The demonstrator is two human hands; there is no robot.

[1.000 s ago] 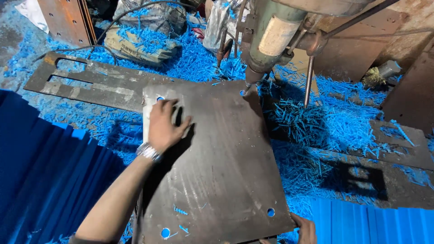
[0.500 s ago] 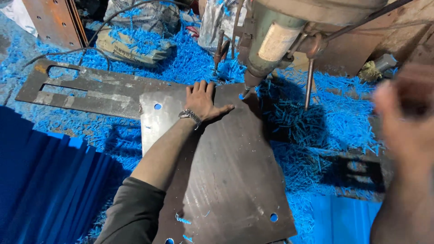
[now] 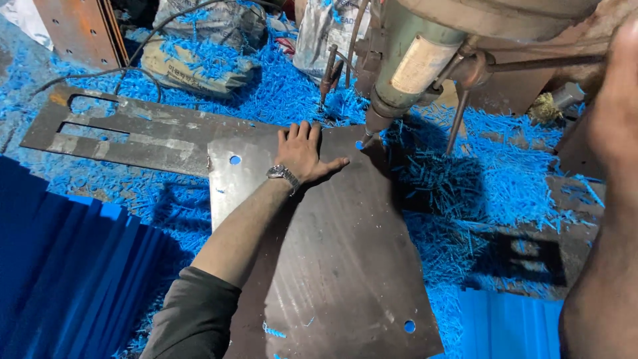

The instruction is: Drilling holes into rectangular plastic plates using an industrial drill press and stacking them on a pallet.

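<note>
Fingers (image 3: 302, 133) of left hand (image 3: 302, 156) spread flat, gripping nothing, pressing down the far edge of the dark steel plate (image 3: 332, 266), thumb pointing toward 3 o'clock at the drill bit (image 3: 365, 138). Right hand (image 3: 615, 113) raised at 2 o'clock, blurred, near the feed lever (image 3: 545, 63); grip cannot be told. Best kept: palm firm, thumb clear of bit, plate flat amid blue shavings (image 3: 478, 193).

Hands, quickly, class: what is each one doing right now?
Left hand: open, pressed flat on the metal plate near the drill bit.
Right hand: blurred at the frame edge; cannot be told.
</note>
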